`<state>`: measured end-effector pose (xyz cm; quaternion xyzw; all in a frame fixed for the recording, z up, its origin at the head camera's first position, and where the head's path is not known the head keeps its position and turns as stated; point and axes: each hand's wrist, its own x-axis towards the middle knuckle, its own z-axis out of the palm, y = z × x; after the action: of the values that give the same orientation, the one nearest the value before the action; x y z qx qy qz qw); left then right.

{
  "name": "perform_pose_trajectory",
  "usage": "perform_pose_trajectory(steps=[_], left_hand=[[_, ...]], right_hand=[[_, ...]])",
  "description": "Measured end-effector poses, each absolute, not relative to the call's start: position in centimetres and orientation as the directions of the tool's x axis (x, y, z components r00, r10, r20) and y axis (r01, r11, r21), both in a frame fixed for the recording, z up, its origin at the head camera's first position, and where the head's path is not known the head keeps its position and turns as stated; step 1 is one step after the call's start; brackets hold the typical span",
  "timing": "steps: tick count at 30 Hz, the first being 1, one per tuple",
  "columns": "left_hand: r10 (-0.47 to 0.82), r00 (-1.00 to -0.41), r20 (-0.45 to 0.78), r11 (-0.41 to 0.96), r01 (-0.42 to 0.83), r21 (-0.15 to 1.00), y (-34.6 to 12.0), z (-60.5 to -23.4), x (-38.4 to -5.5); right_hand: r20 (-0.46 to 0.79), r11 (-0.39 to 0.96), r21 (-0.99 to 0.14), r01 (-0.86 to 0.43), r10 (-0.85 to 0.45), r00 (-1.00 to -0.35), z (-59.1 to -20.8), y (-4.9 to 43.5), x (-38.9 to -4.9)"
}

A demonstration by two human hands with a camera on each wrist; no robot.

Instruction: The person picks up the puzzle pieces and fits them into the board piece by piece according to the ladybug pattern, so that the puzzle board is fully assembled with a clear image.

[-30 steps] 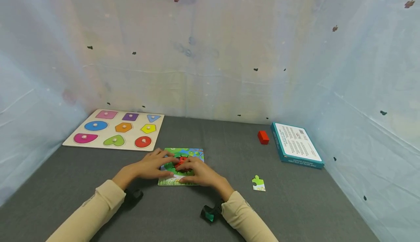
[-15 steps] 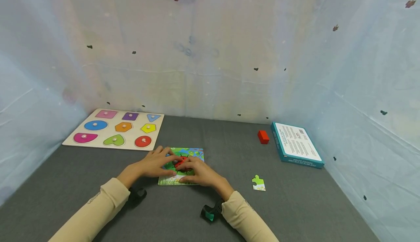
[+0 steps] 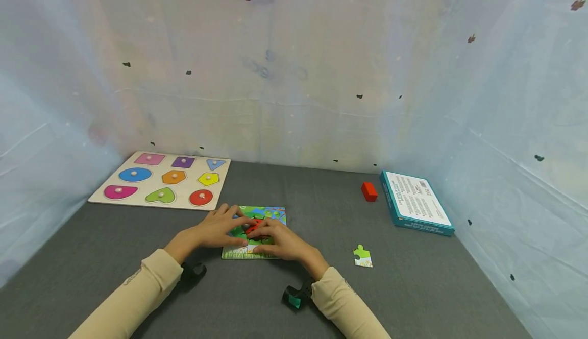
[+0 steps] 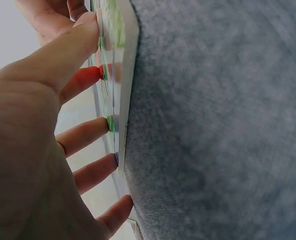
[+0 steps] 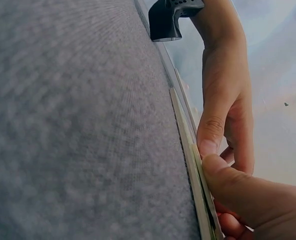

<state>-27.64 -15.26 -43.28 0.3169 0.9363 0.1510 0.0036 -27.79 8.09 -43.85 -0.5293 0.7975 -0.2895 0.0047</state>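
Observation:
In the head view a picture puzzle board (image 3: pixel 271 214) with a red ladybird at its middle lies on the grey table, dark gaps showing between some pieces. My left hand (image 3: pixel 216 229) reaches over its left side, fingers spread and nearly straight, fingertips touching the pieces; the left wrist view shows the board's pale edge (image 4: pixel 130 65) beneath them. From the right, my right hand (image 3: pixel 282 242) bends over the board and pinches a puzzle piece (image 5: pixel 202 177) between thumb and curled fingers. That piece sits slightly raised at its edge. The thumbs nearly meet in the right wrist view.
A loose green and white puzzle piece (image 3: pixel 363 256) lies to the right. Behind it are a red block (image 3: pixel 369 191) and a teal box (image 3: pixel 418 201). A wooden shape puzzle (image 3: pixel 184 196) with knobbed pieces lies at the back left. Pale curtains stand behind.
My left hand and forearm have shifted slightly right over the board. My right hand stays in nearly the same place.

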Motion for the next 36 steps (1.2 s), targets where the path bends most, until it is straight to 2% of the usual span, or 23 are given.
perform_pose_trajectory(steps=[11, 17, 30, 36], left_hand=[[0.586, -0.807, 0.077, 0.771, 0.584, 0.253, -15.3, -43.89, -28.05], [0.595, -0.799, 0.091, 0.755, 0.594, 0.277, -15.26, -43.41, -27.71], [0.585, -0.81, 0.045, 0.778, 0.576, 0.252, -15.07, -43.12, -27.57], [0.602, -0.795, 0.079, 0.761, 0.601, 0.247, -15.11, -43.27, -27.64]], right_hand=[[0.292, 0.277, -0.501, -0.82, -0.838, -0.462, -44.28, 8.31, -28.03], [0.276, 0.279, -0.528, -0.802, -0.837, -0.472, -44.13, 8.3, -27.92], [0.308, 0.249, -0.512, -0.822, -0.84, -0.446, -44.41, 8.17, -28.29], [0.312, 0.241, -0.511, -0.825, -0.843, -0.438, -44.4, 8.31, -28.28]])
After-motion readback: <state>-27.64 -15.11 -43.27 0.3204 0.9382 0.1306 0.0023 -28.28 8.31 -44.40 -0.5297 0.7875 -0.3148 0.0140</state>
